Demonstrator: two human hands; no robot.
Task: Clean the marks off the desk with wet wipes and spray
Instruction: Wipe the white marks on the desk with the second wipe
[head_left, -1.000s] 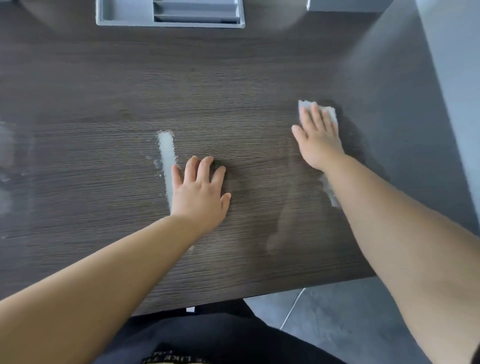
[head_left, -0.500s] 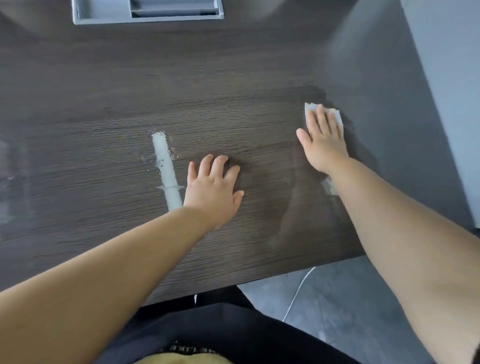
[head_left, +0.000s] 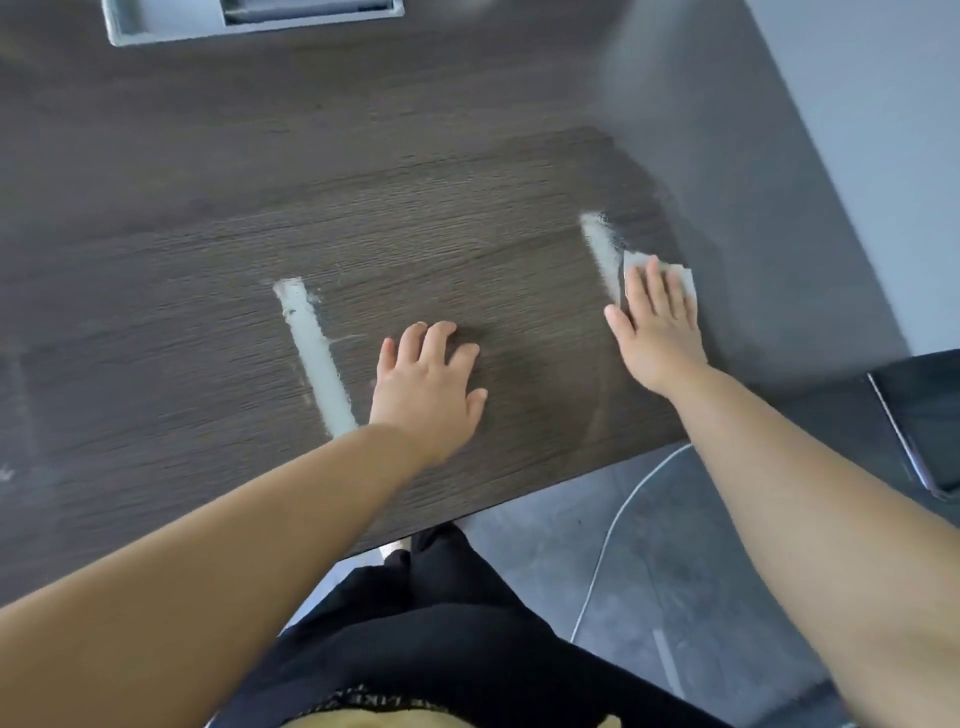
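Pressing flat on a white wet wipe (head_left: 687, 280), the right hand (head_left: 657, 332) lies with straight fingers near the right side of a dark wood-grain worktop (head_left: 208, 208). Most of the wipe is hidden under the fingers, with only its far corners showing. Just beside it on the left, and touching its edge, a pale streak (head_left: 600, 249) runs away from the person. The streak's near end is lost behind the wipe and hand. The left hand (head_left: 426, 384) rests palm down near the middle of the worktop, fingers spread and relaxed, holding nothing, well apart from the right hand. A second, longer pale streak (head_left: 314, 353) lies just beside it on the left, its near end covered by the left forearm. A grey tray (head_left: 156, 26) at the far edge is cut off by the frame, its contents unclear. A dark, flat object (head_left: 924, 415) at the right edge is partly out of view and too blurred to identify. Below the worktop edge, a thin pale cable (head_left: 613, 530) curves across the grey floor (head_left: 701, 597).
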